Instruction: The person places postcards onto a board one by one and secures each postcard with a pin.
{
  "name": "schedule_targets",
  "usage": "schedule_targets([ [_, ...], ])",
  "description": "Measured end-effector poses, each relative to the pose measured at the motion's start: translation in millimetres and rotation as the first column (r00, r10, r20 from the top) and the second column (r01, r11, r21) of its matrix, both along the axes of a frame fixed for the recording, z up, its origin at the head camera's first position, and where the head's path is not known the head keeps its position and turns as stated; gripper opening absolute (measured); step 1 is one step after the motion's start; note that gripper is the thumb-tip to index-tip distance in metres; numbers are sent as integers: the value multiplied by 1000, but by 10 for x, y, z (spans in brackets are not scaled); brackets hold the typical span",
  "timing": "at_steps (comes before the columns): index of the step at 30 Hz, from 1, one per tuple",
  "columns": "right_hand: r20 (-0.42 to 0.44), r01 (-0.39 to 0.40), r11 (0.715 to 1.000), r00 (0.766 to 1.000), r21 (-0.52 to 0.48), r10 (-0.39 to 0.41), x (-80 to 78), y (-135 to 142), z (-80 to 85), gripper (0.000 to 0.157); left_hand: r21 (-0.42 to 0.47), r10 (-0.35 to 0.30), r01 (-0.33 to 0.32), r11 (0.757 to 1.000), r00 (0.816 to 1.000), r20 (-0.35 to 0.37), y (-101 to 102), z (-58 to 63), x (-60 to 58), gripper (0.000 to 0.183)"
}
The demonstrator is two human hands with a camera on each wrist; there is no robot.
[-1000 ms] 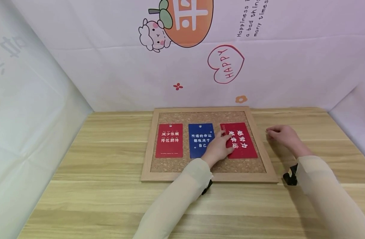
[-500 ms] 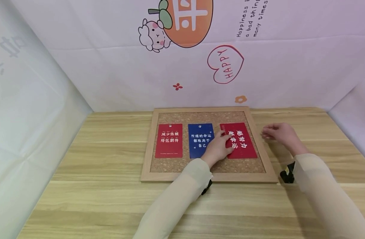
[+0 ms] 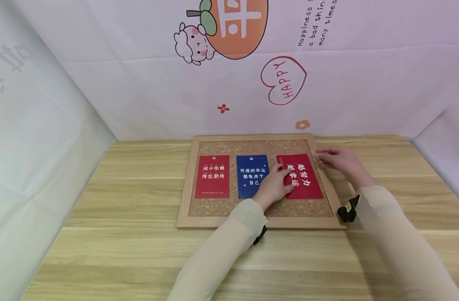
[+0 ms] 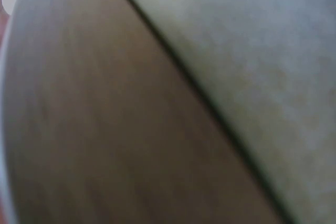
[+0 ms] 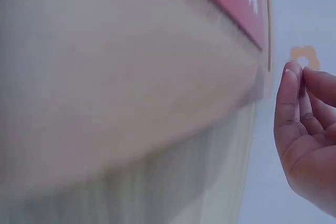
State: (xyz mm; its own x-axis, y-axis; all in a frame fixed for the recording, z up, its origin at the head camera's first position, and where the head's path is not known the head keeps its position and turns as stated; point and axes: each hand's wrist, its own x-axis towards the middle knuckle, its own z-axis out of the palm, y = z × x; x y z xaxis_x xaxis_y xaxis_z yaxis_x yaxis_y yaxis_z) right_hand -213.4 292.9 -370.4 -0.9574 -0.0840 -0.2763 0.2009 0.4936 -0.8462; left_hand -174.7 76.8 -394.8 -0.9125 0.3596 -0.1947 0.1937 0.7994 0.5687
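In the head view, my left hand point(image 3: 273, 187) rests on the left part of a tilted red card point(image 3: 308, 184) with white characters, its fingers spread. The card lies flat on a framed cork board point(image 3: 229, 211). Beside it is a blue card point(image 3: 246, 190), partly covered by my left hand. My right hand point(image 3: 343, 163) hovers by the board's right frame, close to the red card's upper right corner. In the right wrist view, the thumb and fingertips point(image 5: 292, 67) of that hand come together; I cannot tell whether something small is between them.
Another red card point(image 3: 213, 184) lies at the board's left; it and the blue card each bear a small round silvery spot at the top. The board lies on a wooden table point(image 3: 139, 200) before a printed white cloth point(image 3: 150, 96). The left wrist view shows blurred frame and cork.
My right hand has moved left and slightly away from me, from over the table to the board's right frame. The left hand and the cards have stayed put.
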Motion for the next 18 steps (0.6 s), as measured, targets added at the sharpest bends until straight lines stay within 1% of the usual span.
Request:
schedule_targets([
  [4,28,19,999,999,37,-21,-45,-136,35,54,6,-3,3,1000,1000,1,-4,11,1,54],
  [10,72,50,999,996,23,-51,-103,-368,65,48,6,-8,8,1000,1000,-2,-18,19,-9,54],
  [13,77,59,997,995,51,-63,-130,-458,46,46,5,-11,11,1000,1000,-4,-17,15,-15,54],
  [18,73,80,996,994,35,-82,-181,-544,-34,43,-14,-18,18,1000,1000,-9,-9,4,-16,54],
])
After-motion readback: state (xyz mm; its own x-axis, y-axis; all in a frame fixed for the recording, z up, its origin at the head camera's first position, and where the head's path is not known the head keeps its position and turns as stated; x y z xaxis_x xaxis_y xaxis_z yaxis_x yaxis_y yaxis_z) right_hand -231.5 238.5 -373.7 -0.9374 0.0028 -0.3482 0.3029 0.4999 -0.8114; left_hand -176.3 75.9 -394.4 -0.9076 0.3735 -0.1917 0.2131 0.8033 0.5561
